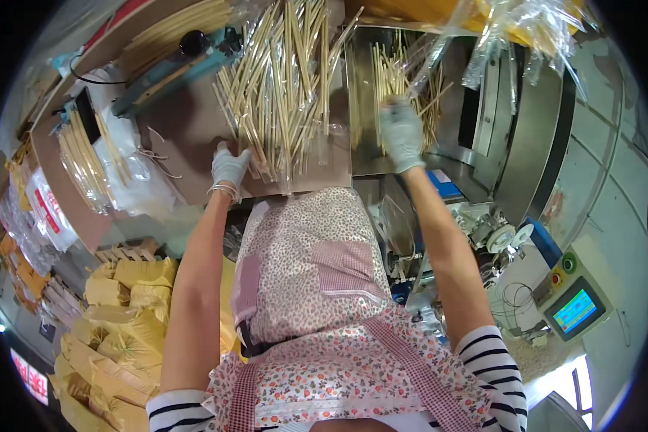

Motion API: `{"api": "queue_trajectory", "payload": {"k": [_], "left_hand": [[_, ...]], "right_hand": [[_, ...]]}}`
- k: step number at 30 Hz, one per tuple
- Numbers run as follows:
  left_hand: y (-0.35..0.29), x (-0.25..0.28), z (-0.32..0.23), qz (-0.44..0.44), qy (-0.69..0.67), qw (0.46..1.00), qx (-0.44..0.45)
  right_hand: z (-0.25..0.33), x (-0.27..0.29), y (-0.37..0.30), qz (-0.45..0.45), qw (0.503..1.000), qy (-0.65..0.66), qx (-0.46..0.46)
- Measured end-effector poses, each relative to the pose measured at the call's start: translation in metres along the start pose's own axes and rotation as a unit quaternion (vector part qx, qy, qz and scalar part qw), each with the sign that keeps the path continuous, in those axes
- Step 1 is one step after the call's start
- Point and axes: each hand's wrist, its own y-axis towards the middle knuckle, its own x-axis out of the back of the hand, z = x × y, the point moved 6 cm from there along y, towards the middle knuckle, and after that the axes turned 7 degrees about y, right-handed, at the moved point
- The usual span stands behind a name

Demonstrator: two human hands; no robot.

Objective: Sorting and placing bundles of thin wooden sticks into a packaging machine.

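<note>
A large heap of thin wooden sticks, like chopsticks in clear plastic sleeves (284,86), lies on the brown tabletop (187,137) in front of me. My left hand (230,167), in a pale glove, rests by the heap's lower left edge, its fingers apart and nothing visible in them. Off to the right, my gloved right hand (402,137) reaches over more sticks (432,108) on a metal tray (366,162). Motion smears its fingers, so whether it grips any of them is unclear.
A bundle of wrapped sticks (83,162) lies at the left beside white plastic bags (147,187). A blue-grey sealer-like bar (173,75) stands behind. Clear plastic film (525,36) hangs at upper right. Yellow sacks (126,338) are stacked lower left; a control screen (574,311) sits lower right.
</note>
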Motion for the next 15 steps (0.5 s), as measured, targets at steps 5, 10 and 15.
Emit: {"api": "queue_trajectory", "payload": {"k": [5, 10, 15], "left_hand": [[-0.004, -0.017, -0.037, -0.039, -0.083, 0.996, -0.019], [-0.002, -0.029, -0.025, 0.010, -0.210, 0.978, -0.014], [-0.025, 0.033, -0.036, -0.219, -0.106, 0.964, -0.106]], "right_hand": [[-0.015, -0.099, -0.009, -0.044, 0.987, 0.151, -0.027], [0.019, -0.116, 0.029, -0.023, 0.998, 0.039, -0.040], [0.040, -0.088, 0.005, 0.007, 0.992, 0.038, -0.122]]}}
